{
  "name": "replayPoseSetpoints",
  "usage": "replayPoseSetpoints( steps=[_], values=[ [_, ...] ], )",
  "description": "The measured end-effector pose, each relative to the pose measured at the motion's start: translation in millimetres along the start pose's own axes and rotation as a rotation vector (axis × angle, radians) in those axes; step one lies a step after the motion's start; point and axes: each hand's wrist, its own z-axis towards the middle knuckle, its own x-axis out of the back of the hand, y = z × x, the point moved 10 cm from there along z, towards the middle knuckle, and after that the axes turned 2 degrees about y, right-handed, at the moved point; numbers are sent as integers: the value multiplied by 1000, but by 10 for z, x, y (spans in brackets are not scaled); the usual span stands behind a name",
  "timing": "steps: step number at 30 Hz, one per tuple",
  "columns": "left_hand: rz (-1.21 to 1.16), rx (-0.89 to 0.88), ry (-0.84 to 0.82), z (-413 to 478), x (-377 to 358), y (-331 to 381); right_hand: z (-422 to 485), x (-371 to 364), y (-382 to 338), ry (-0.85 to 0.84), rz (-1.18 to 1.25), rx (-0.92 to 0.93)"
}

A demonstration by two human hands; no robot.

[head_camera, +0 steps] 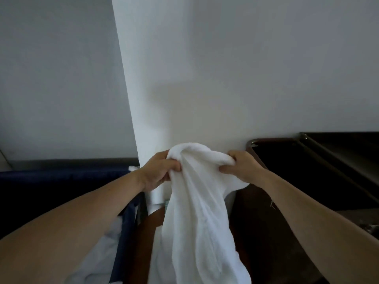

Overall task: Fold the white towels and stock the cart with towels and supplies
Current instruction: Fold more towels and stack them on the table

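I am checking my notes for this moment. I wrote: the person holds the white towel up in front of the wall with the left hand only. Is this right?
Not quite. The head view shows both hands holding it: the left hand and the right hand each grip the top of the white towel, held up in front of the wall.

Likely a hotel housekeeping or linen area, plain white walls (246,68) meeting at a corner, navy fabric laundry hamper (61,177) holding crumpled white linen (102,253), dark brown service cart (266,140) with rimmed trays, white terry towel (196,197) in front
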Motion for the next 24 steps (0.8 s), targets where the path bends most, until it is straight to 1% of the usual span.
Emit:
replayPoseSetpoints(
  steps=[2,5,7,9,12,15,17,20,22,24],
  values=[
    [-45,8,34,1,41,4,-50,49,-59,54,50,5],
    [-30,5,98,20,98,12,-122,12,-43,97,60,-12],
    [-6,16,112,25,108,0,-162,39,-27,141,58,-38],
    [30,36,91,29,91,-49,-189,49,-68,138,61,-39],
    [113,106,34,13,39,-225,-221,38,-165,76,62,-13],
    [231,194,-50,-84,-16,-526,-242,159,-165,102,90,-8],
    [255,244,-86,-168,-16,-717,-245,203,-151,103,79,10],
    [154,272,-60,-203,24,-868,-270,127,-177,16,22,57],
    [49,271,14,-162,63,-863,-307,-51,-170,-138,-37,55],
    [-30,264,99,-103,124,-821,-355,-278,-146,-286,-150,62]
  ],
)
